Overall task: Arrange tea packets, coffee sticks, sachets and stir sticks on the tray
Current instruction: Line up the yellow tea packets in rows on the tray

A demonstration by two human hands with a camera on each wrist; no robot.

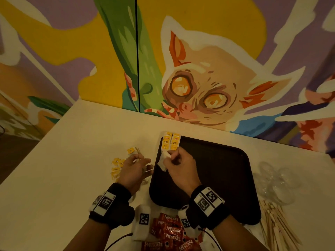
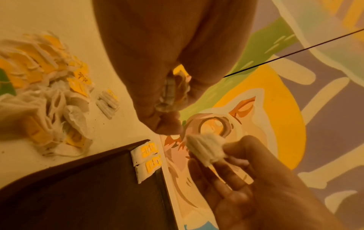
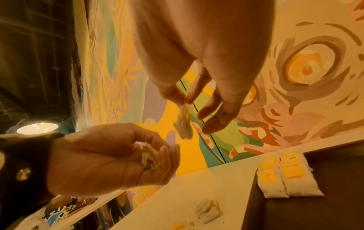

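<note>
A dark tray (image 1: 217, 171) lies on the white table, with two short columns of yellow-labelled tea packets (image 1: 170, 141) at its far left corner. Over the tray's left edge my right hand (image 1: 170, 156) pinches one white tea packet (image 1: 164, 161) between thumb and forefinger; the right wrist view shows this tea packet (image 3: 184, 123) dangling. Just left of the tray, my left hand (image 1: 143, 163) grips a small stack of tea packets (image 2: 169, 93). A loose pile of tea packets (image 1: 117, 165) lies on the table under and left of that hand.
Red Nescafe coffee sticks (image 1: 170, 232) are heaped at the near edge between my wrists. Wooden stir sticks (image 1: 275, 223) lie right of the tray, with crumpled clear plastic (image 1: 277, 182) behind them. A painted wall stands behind the table.
</note>
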